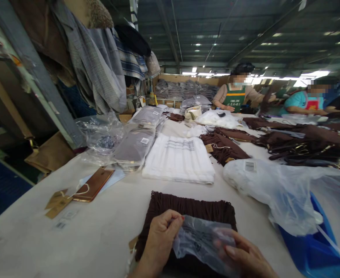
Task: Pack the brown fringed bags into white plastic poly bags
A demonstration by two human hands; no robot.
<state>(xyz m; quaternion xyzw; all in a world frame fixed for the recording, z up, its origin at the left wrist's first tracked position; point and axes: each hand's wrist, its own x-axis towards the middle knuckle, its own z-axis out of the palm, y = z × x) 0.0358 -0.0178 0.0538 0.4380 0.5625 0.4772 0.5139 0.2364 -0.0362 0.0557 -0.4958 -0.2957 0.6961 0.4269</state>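
A dark brown fringed item (187, 202) lies on the pale table (100, 239) just in front of me. Over it is a small clear plastic bag (197, 235) with dark printing. My left hand (164, 235) pinches the bag's upper left corner between thumb and fingers. On the bag's right side is my right hand (242, 251), with its fingertips behind or inside the film and slightly blurred. A tan tag (133, 243) peeks out at the item's left edge.
Folded white sheets (178, 160) and bagged grey items (133, 146) lie ahead. A brown wallet-like piece (94, 185) with tags is left. Right: a blue bin (311, 239) with plastic, brown goods (228, 146). Two people (235, 98) work beyond.
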